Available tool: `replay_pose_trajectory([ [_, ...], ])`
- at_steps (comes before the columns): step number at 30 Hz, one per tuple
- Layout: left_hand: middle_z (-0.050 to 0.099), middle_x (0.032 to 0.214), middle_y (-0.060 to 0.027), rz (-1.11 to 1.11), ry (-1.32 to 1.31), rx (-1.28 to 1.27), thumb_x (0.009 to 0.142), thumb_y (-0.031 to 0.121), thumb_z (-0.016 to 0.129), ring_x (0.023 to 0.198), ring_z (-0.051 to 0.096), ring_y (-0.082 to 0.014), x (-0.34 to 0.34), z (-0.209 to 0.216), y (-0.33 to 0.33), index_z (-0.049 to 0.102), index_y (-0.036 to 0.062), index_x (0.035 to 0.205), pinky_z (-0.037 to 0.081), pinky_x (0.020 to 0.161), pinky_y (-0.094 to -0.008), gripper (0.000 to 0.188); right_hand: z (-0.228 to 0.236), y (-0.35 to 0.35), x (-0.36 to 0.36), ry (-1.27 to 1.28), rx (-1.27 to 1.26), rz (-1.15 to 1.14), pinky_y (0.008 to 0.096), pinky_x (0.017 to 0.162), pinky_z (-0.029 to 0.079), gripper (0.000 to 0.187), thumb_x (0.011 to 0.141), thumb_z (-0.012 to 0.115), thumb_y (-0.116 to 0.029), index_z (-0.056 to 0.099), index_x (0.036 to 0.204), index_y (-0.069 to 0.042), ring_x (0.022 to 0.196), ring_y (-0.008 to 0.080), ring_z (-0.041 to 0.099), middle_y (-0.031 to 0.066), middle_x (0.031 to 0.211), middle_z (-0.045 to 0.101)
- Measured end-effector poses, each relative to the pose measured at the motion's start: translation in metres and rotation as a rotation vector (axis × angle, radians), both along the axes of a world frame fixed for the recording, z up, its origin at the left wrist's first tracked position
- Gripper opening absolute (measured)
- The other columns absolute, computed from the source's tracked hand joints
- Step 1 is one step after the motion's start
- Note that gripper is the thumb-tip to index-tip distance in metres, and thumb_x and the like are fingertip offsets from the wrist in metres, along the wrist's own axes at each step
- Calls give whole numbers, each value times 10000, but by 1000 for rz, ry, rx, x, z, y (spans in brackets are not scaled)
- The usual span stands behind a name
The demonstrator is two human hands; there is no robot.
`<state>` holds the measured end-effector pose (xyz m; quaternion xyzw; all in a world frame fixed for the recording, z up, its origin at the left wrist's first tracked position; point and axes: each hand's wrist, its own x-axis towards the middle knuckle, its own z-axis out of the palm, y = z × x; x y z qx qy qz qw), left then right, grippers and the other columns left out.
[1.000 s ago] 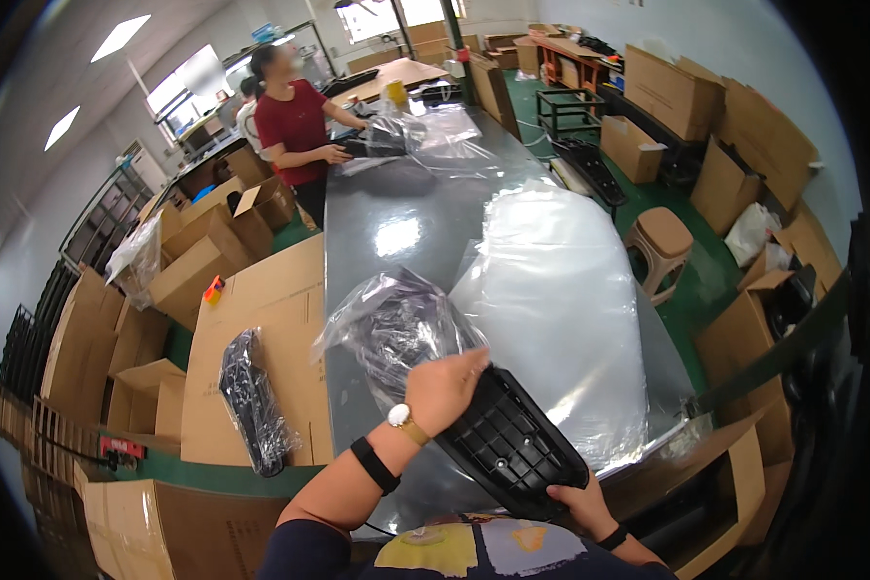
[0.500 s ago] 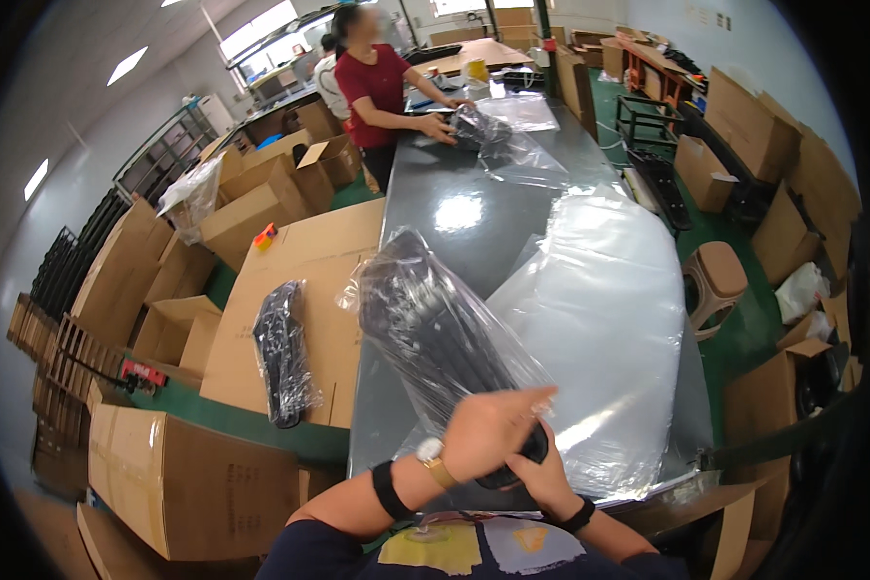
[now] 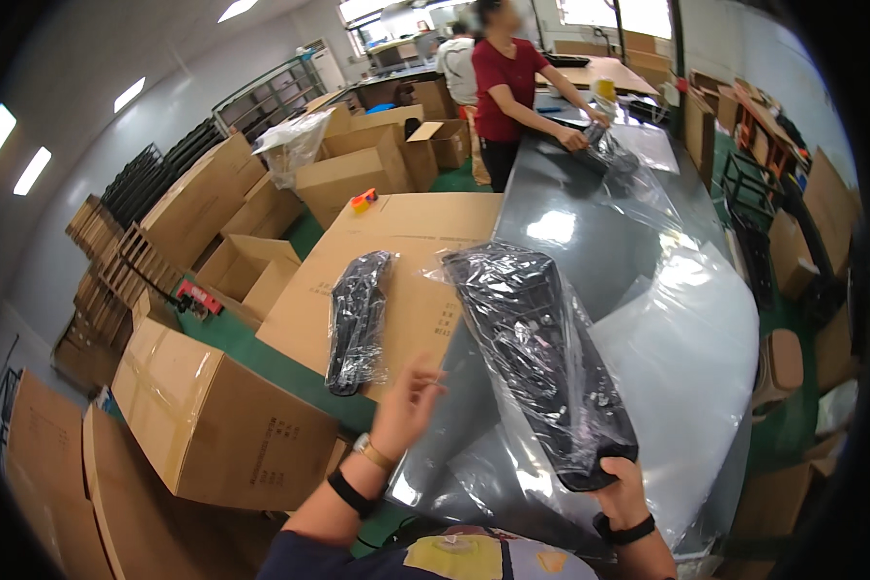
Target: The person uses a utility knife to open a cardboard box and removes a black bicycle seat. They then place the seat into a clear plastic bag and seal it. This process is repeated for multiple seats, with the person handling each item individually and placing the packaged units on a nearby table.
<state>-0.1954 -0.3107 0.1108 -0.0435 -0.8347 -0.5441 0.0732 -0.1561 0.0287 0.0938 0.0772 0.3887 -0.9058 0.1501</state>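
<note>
A long black moulded piece in a clear plastic bag (image 3: 541, 353) slants over the grey table, its wide end pointing away from me. My right hand (image 3: 623, 491) grips its narrow near end, thumb on top. My left hand (image 3: 408, 404) is off the piece, in the air left of it, with loosely bent fingers apart and nothing in them. Beyond it, a second bagged black piece (image 3: 358, 324) lies on a cardboard sheet (image 3: 435, 215). To the right, a stack of clear plastic bags (image 3: 691, 338) covers much of the near table.
The grey metal table (image 3: 541, 253) runs away from me. At its far left side a person in a red shirt (image 3: 508, 82) handles another bagged black piece. A closed carton (image 3: 232, 425) stands at my left, open cartons (image 3: 251, 271) farther off. A brown stool (image 3: 779, 362) is at the right.
My left hand has left the near end of the bagged piece and moved left. The right hand still holds it, and the bag now covers more of that end. The view has turned left.
</note>
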Motion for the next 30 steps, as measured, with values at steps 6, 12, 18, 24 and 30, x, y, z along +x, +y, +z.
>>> replay_pose_trajectory([
  [6, 502, 1270, -216, 725, -564, 142, 850, 229, 652, 1019, 608, -312, -11, -153, -203, 346, 23, 1367, 540, 788, -442, 635, 51, -35, -23, -83, 90, -30, 291, 441, 518, 617, 683, 570, -167, 467, 1255, 40, 603, 249, 643, 166, 980, 646],
  [12, 257, 1441, -299, 1070, -712, 1308, 912, 309, 615, 1136, 519, -436, -9, -316, -292, 221, 44, 1436, 507, 834, -586, 707, 68, -98, -32, -214, 239, 19, 412, 895, 503, 617, 752, 563, -198, 451, 1297, 69, 1024, 302, 604, 180, 1181, 597],
  [18, 290, 1470, -144, 1250, -569, 1511, 861, 241, 699, 1137, 508, -436, -50, -344, -339, 69, 214, 1489, 512, 843, -579, 890, 70, -182, -47, -375, 430, -99, 427, 922, 487, 613, 742, 584, -203, 463, 1276, 74, 1059, 314, 592, 188, 1191, 593],
  [24, 580, 1130, -108, 1164, -478, 1686, 909, 290, 632, 1001, 586, -361, -75, -407, -342, 517, 78, 1208, 568, 787, -488, 384, 76, -207, -62, -505, 667, -83, 428, 948, 450, 650, 728, 603, -283, 467, 1305, -15, 1096, 294, 559, 139, 1206, 589],
  [30, 619, 1082, -142, 919, -532, 1313, 942, 163, 557, 872, 652, -311, -166, -392, -423, 517, 0, 1187, 614, 618, -419, 297, 81, -220, -81, -509, 784, -44, 425, 866, 452, 672, 709, 624, -413, 510, 1265, -54, 1043, 269, 555, 95, 1148, 611],
])
